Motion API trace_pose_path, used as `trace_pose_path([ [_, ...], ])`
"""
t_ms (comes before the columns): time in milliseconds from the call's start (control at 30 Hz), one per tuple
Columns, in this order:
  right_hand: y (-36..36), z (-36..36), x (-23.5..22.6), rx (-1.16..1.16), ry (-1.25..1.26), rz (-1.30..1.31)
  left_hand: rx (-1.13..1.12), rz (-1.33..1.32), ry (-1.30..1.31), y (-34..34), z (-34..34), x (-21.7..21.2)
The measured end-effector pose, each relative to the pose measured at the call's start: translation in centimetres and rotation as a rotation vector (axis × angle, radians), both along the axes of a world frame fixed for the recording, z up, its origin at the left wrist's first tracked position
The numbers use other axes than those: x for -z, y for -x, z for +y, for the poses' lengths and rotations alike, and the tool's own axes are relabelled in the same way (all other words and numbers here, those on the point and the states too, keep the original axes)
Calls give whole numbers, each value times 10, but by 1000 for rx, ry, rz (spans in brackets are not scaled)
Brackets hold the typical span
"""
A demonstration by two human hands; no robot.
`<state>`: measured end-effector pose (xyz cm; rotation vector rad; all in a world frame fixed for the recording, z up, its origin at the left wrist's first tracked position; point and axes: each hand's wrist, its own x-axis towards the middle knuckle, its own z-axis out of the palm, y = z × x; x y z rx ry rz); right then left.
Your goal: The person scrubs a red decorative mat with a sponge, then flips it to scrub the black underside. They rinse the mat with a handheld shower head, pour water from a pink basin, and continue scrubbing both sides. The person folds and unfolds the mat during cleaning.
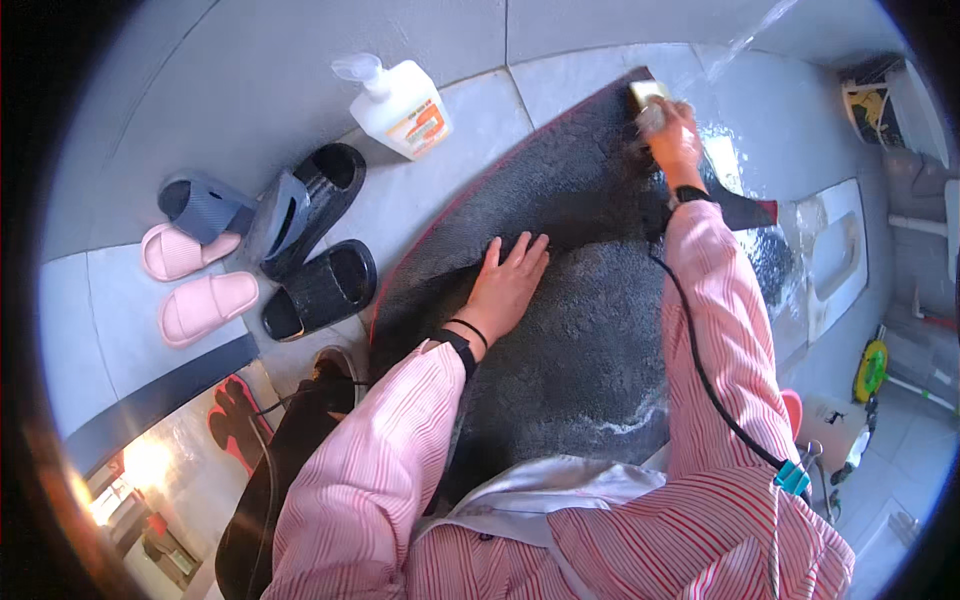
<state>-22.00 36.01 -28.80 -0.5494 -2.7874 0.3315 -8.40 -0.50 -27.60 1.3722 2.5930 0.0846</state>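
Observation:
A large dark grey mat (580,340) with red edging lies across the tiled floor in front of me, with a streak of pale suds near its close end. My left hand (508,285) rests on it, fingers spread flat and holding nothing. Up at the mat's far right corner, my right hand (675,135) is closed around a small pale scrubbing brush (648,93) pressed to the surface. The brush's underside is hidden. Part of the mat on the right looks wet and shiny.
A white pump bottle (402,110) stands beyond the mat. Black slippers (320,290), blue slippers (205,208) and pink slippers (208,308) lie at left. Water (745,42) streams at far right, near a squat toilet (838,255). A white bucket (832,430) stands at right.

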Motion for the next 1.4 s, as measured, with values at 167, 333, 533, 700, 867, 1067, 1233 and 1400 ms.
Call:
trace_pose_path([
  [167, -50, 51, -22, 209, 105, -121, -36, -37, -85, 4, 1, 8],
  [333, -121, -65, -23, -582, -160, 284, -60, -104, -82, 3, -5, 8],
  [533, -303, 127, 13, 434, -149, -68, -24, -109, -74, 8, 10, 1],
  [700, -332, 88, 17, 564, 119, 14, -29, -78, -17, 12, -9, 2],
  [867, -282, -29, 3, -187, 244, 98, 37, -96, 72, 24, 5, -7],
  [1067, -402, 133, 0, 674, 42, -192, 124, 3, 25, 90, 21, 5],
  [1233, -392, 43, 27, 456, 302, 70, 87, 304, 225, 159, 56, -11],
  [1400, -377, -84, 7, -279, 265, -9, 25, 263, -51, 24, 115, 23],
])
